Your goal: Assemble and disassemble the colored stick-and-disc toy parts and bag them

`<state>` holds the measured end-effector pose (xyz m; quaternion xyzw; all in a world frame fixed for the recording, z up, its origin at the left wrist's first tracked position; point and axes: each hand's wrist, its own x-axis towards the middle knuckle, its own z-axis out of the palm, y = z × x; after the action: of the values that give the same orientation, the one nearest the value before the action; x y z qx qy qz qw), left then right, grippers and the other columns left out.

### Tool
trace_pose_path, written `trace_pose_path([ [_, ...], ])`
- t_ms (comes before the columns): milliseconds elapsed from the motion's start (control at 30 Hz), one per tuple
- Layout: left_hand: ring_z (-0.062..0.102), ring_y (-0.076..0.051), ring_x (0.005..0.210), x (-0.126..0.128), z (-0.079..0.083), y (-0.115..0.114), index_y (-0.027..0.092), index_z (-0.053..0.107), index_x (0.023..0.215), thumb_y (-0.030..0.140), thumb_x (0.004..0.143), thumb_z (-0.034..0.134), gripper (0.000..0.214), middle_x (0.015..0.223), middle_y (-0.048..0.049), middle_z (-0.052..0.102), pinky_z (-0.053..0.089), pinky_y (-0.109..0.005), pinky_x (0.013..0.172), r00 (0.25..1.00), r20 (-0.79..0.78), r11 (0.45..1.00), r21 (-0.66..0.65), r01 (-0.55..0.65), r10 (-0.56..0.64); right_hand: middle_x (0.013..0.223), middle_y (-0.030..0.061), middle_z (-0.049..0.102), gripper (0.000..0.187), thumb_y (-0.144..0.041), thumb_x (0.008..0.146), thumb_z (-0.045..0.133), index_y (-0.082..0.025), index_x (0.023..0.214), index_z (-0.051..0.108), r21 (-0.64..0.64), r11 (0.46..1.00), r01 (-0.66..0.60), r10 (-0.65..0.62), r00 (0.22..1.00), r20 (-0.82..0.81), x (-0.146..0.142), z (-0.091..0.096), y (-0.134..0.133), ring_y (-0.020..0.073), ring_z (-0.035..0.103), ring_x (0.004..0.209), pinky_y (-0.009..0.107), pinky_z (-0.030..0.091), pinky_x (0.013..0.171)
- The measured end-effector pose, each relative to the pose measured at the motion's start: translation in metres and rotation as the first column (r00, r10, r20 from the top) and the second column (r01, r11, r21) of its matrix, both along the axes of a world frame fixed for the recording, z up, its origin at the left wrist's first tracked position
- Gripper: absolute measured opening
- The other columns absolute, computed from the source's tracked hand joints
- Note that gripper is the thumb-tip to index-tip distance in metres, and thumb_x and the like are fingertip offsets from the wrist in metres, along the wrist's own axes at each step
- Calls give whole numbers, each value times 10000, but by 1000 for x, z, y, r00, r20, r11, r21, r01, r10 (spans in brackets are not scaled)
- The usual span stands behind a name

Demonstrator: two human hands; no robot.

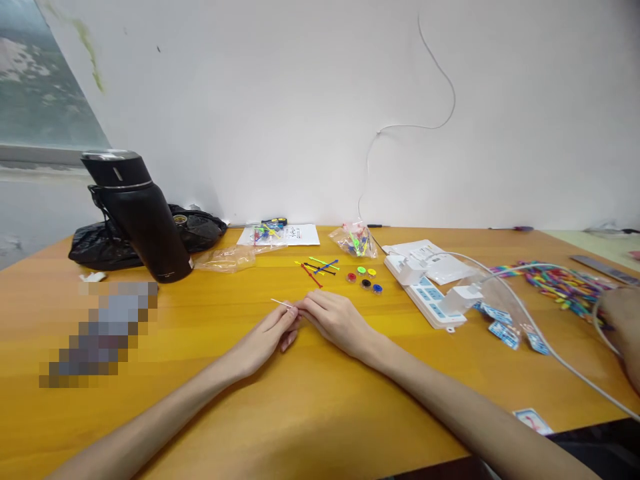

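Observation:
Both my hands meet over the middle of the wooden table (pixel 240 413). My left hand (pixel 273 337) is closed, pinching a thin white stick (pixel 281 303) whose tip points to the left and away from me. Pressed against it, my right hand (pixel 340 323) is closed too; its fingertips are bent down and what they hold is hidden. Just beyond lie several thin plastic arrows (pixel 320 268) in red, yellow, black, blue and green, crossing one another. To their right sit several small round discs (pixel 366 283) in red, green, yellow, black and blue.
A black bottle (pixel 145 227) and black plastic bag (pixel 203 227) stand at left, near a blurred-out object (pixel 103 333). Farther back are bags of coloured parts (pixel 357 241). At right are a power strip (pixel 430 303), white cables, colourful pieces (pixel 565 290) and another person's hand (pixel 620 320).

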<state>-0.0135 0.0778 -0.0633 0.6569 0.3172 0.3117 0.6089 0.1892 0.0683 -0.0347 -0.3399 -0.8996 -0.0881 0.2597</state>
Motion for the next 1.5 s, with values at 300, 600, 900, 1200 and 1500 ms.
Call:
trace_pose_path([
  [300,436,-176,709,-9,16,-7,233,500,893,577,1036,344,404,747,12,468,405,-312,768,980,-198,993,117,27,-3,896,78,671,277,-162,1077,343,-168,1094,619,25,998,-49,49,999,-4,1,0,-3,194,600,805,303,472,732],
  [600,498,-190,796,-12,15,-7,227,499,896,488,1037,397,314,859,-10,563,417,-303,766,948,-312,955,293,36,60,914,103,672,291,-164,1074,324,-141,1077,614,-34,996,-80,80,997,10,-1,1,-6,215,610,829,324,502,737],
  [900,642,-219,877,-14,26,-6,245,597,1086,428,1037,448,241,989,-40,699,468,-301,809,940,-340,896,428,116,41,988,46,729,166,-304,1075,426,-215,1178,521,-713,600,-363,-150,824,-546,-8,10,-18,158,707,877,298,578,833],
  [1200,614,-288,1104,-24,10,7,207,558,1225,344,1074,354,288,1184,-119,638,482,-454,976,815,-507,639,732,235,280,1276,58,684,270,-290,1004,598,-246,1269,614,-622,727,-292,-140,823,-550,-17,10,-23,193,647,1157,360,478,1064],
  [1500,598,-255,1051,-14,28,-6,212,559,1173,363,1080,356,270,1146,-91,630,492,-412,908,861,-461,734,658,171,213,1022,22,689,124,-298,998,609,-208,1070,655,-570,769,-291,-168,767,-619,-21,16,-27,163,625,954,289,485,911],
])
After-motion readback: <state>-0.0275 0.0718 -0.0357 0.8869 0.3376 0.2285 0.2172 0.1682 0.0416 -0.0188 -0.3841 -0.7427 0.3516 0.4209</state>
